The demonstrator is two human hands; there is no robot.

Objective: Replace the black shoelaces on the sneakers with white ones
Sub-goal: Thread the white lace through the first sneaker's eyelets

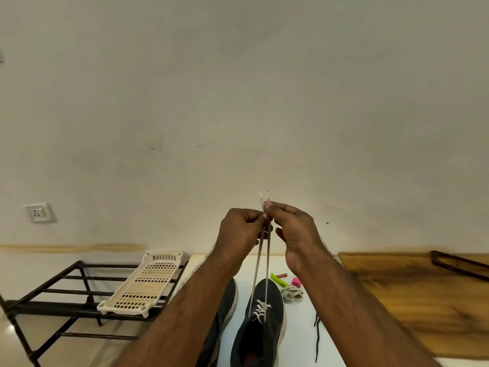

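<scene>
White lace (265,250): both ends raised taut, tips side by side, likely to even their lengths. Left hand (239,229) and right hand (292,229): fingers (272,207) pinched shut on the ends. Laced sneaker (260,321): below the fingers, on the worktop (299,327). Second sneaker (225,308): below-left. Spare white lace (291,294), black lace (316,337): below-right. Basket (144,284): far left.

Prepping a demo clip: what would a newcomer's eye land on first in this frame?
Both hands, left hand and right hand, raised mid-frame, pinch the two ends of the white lace, which runs down to the dark sneaker below. A loose black lace lies right of it; a cream plastic tray sits on the black rack at left.
</scene>
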